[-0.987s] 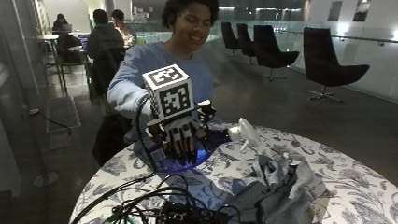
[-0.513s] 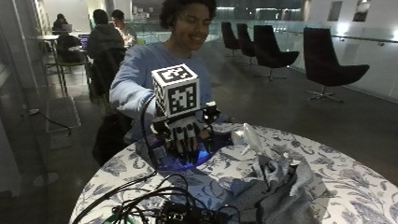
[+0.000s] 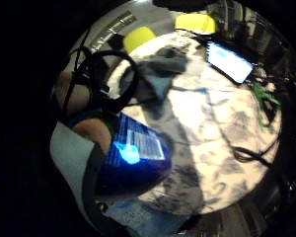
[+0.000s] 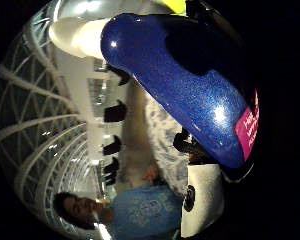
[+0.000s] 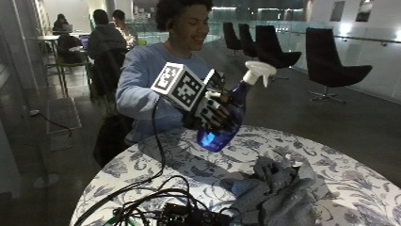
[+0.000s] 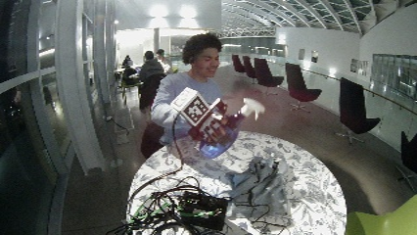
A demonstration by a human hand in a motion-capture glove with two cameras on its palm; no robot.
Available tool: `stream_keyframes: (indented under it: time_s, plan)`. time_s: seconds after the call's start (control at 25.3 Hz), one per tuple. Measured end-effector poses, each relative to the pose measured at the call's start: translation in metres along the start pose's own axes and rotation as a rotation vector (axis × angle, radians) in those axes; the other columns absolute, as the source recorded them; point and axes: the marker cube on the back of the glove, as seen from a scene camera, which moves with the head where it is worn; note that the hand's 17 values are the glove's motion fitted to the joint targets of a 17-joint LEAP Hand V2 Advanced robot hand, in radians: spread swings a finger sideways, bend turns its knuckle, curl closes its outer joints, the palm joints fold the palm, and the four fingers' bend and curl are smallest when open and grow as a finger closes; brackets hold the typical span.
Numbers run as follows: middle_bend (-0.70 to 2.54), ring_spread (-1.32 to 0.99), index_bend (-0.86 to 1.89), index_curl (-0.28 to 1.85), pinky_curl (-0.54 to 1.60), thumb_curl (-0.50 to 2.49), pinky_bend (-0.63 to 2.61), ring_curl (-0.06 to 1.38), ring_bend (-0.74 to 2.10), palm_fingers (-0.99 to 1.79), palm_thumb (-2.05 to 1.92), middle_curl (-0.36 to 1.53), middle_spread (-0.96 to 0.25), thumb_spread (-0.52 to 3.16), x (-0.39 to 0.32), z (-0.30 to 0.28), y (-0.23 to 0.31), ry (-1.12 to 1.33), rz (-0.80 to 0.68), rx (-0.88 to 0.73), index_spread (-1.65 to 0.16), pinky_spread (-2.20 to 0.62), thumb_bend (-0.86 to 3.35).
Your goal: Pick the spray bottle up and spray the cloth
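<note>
**Bottle lifted off the floral table, cloth lying below**

Hall with a long grey floor fills the outside view, with a white lattice roof showing in the wide outside view, dark swivel chairs [image 5: 335, 66] along the right wall and people seated at a far table in the upper left. Open floor lies on every side of the work surface.

The round table with a blue-and-white floral cover [image 5: 188, 162] takes up the lower half of the frame. Its near-left edge carries a black box with tangled black cables [image 5: 181, 214]; the far edge, next to the seated person in a light blue sweatshirt [image 5: 147, 77], is bare patterned cover.

A crumpled grey cloth [image 5: 282, 190] lies on the table at the lower right of centre, clear of the table's rim and apart from the cables.

The translucent blue plastic spray bottle with a white trigger head [image 5: 235, 110] is held in the air at mid-frame, above the far part of the table and up and left of the cloth. It is tilted, base low and towards the person, white nozzle high and to the right.

The gloved right hand [image 5: 210, 113] has its fingers curled round the bottle's body; the thumb-side palm view is largely filled by the blue bottle wall and a pink label.
</note>
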Motion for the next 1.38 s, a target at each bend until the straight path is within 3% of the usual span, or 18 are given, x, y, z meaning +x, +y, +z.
stream_keyframes:
  time_s: [0.2, 0.39, 0.55, 1.14, 1.38]
  plan:
    - [0.39, -0.01, 0.06, 0.08, 0.36, 0.56, 0.49, 0.37, 0.67, 0.84, 0.98, 0.42, -0.05, 0.79, -0.054, 0.089, 0.015, -0.309, -0.231, -0.079, -0.34, 0.18, -0.02]
    - [0.4, -0.01, 0.07, 0.09, 0.34, 0.56, 0.42, 0.37, 0.68, 0.83, 0.98, 0.42, -0.06, 0.8, -0.082, 0.195, 0.03, -0.346, -0.33, -0.14, -0.35, 0.23, -0.03]
    - [0.39, -0.01, 0.07, 0.1, 0.33, 0.56, 0.38, 0.36, 0.68, 0.83, 0.98, 0.42, -0.06, 0.8, -0.085, 0.247, 0.035, -0.314, -0.359, -0.157, -0.34, 0.24, -0.03]
    - [0.32, -0.04, 0.05, 0.11, 0.36, 0.55, 0.47, 0.35, 0.64, 0.84, 0.94, 0.4, -0.09, 0.85, -0.075, 0.262, 0.046, -0.244, -0.417, -0.166, -0.33, 0.19, -0.03]
    - [0.32, -0.03, 0.02, 0.09, 0.39, 0.52, 0.5, 0.36, 0.6, 0.59, 0.89, 0.41, -0.07, 0.88, -0.065, 0.219, 0.064, -0.159, -0.447, -0.158, -0.35, 0.19, -0.05]
